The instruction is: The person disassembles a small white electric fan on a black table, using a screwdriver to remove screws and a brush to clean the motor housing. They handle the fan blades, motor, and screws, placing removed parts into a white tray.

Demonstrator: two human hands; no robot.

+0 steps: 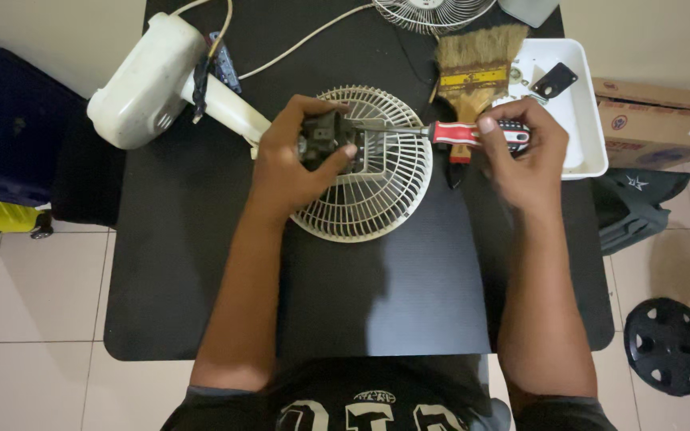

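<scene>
screwdriver tip seated in a small fan motor

small dark fan motor (325, 137) clamped in the left hand (293, 164), held just above the cream rear fan grille (377, 187). red-handled screwdriver (473, 134) gripped in the closed right hand (525, 156), shaft level, tip meeting the motor. best done, by the look of it, with shaft kept in line with the screw, steady inward push, motor braced firm against twisting. beyond the right hand: straw brush (473, 64), white tray (580, 120) with small parts. beyond the left hand: cream fan housing (149, 80), cord trailing off.
</scene>
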